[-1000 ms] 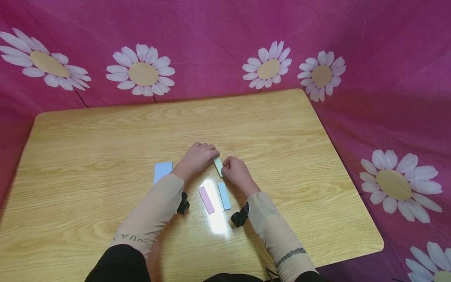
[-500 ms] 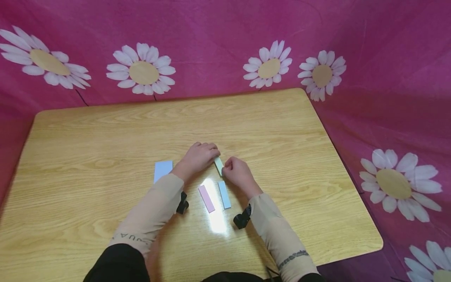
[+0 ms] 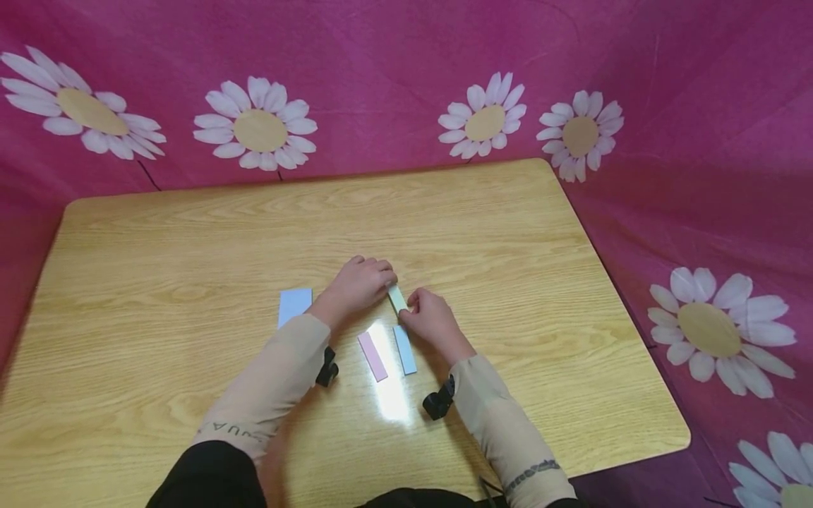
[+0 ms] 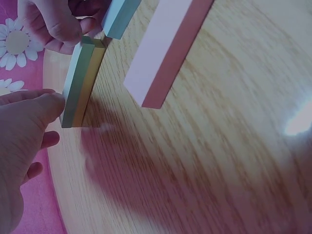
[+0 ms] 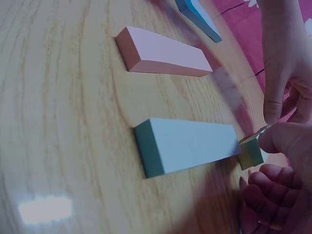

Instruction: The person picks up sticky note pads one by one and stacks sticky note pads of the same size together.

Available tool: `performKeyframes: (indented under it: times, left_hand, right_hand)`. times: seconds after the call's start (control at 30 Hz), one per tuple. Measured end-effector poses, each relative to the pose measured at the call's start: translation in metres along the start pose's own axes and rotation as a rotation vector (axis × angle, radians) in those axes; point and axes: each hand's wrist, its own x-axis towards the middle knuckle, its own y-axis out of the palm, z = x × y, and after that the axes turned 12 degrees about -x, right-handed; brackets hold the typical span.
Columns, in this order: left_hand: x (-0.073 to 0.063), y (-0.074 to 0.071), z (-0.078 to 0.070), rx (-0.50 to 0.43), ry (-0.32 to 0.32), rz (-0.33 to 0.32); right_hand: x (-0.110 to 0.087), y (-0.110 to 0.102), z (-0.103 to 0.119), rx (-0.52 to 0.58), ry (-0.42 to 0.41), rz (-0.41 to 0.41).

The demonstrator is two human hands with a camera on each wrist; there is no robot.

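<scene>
A pale green block, long and narrow, lies on a yellow block of similar length, seen edge-on in the left wrist view. My left hand holds the far end of this pair, its thumb against the green side. At the near end, my right hand pinches the pair, thumb on the green block's corner. Just below stands a light blue block, its end close to the yellow one in the right wrist view. A pink block lies beside it, to the left.
A wider blue rectangular piece lies left of my left forearm, partly covered by the sleeve. The wooden table has rounded corners. Behind it and to the right hangs a magenta cloth with white daisies.
My right hand has shifted slightly right and toward me, and the near end of the green block sits a little further right. The left hand has stayed nearly still.
</scene>
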Motion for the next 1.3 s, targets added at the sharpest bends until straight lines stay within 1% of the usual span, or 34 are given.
performKeyframes:
  times: [0.23,0.47,0.77,0.87,1.0,1.13,1.3]
  left_hand:
    - [-0.003,-0.001,-0.005,0.011,0.007,0.019]
    - [-0.006,-0.001,-0.007,0.021,0.005,0.046]
    - [-0.012,0.001,-0.01,0.022,0.053,-0.003]
    - [-0.013,0.002,-0.011,0.029,0.062,-0.005]
    - [-0.014,0.003,-0.014,0.04,0.062,0.016]
    - [-0.015,0.004,-0.016,0.029,0.062,0.048]
    - [-0.017,0.006,-0.019,0.015,0.089,0.078]
  right_hand:
    - [-0.006,0.001,0.0,-0.025,0.01,0.015]
    - [-0.011,0.002,0.001,-0.036,-0.017,0.008]
    - [-0.017,0.005,-0.002,-0.045,0.004,0.009]
    - [-0.02,0.006,-0.002,-0.041,0.001,0.018]
    - [-0.024,0.007,-0.001,-0.057,-0.021,0.01]
    - [-0.029,0.008,0.0,-0.065,-0.031,0.001]
    - [-0.034,0.01,0.002,-0.088,-0.034,-0.007]
